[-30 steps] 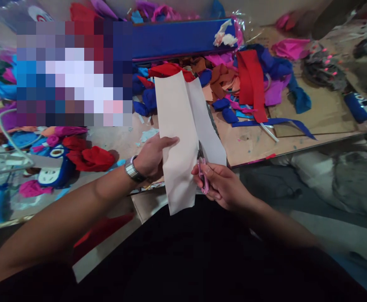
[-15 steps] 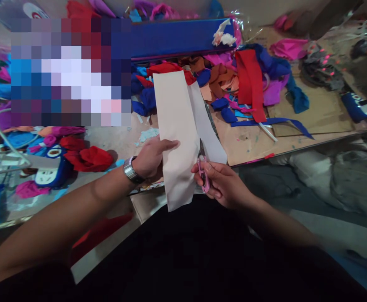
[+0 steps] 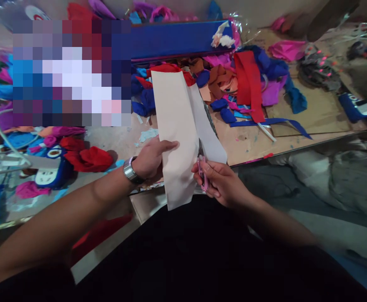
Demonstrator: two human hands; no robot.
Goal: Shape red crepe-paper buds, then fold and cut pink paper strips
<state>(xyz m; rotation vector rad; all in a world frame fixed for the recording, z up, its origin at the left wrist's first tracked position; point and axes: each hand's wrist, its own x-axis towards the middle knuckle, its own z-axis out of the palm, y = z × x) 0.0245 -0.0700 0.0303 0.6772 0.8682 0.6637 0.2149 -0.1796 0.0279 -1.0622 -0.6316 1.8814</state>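
A long cream sheet [image 3: 174, 113], paper or stiff cloth, hangs over the table's front edge toward my lap. My left hand [image 3: 150, 158] grips its left side, thumb on top and fingers hidden beneath. In my right hand [image 3: 219, 180] are pink-handled thread snips [image 3: 204, 178], their dark blades at the slit along the sheet's right side. A paler strip [image 3: 209, 130] lies to the right of that slit, spread apart from the main piece toward the near end. My right fingers are wrapped around the pink handles.
Red, blue, brown and purple scraps [image 3: 223, 79] lie heaped behind the sheet. A long blue box [image 3: 177, 41] stands at the back. On the left are a power strip [image 3: 50, 172] and red cloth [image 3: 87, 159]. Flat cardboard [image 3: 315, 119] lies at the right. A blurred patch covers the upper left.
The snips' handles have come slightly closer together, and the blades look narrower. Both hands stay almost in place; the sheet's far end has shifted very slightly left.
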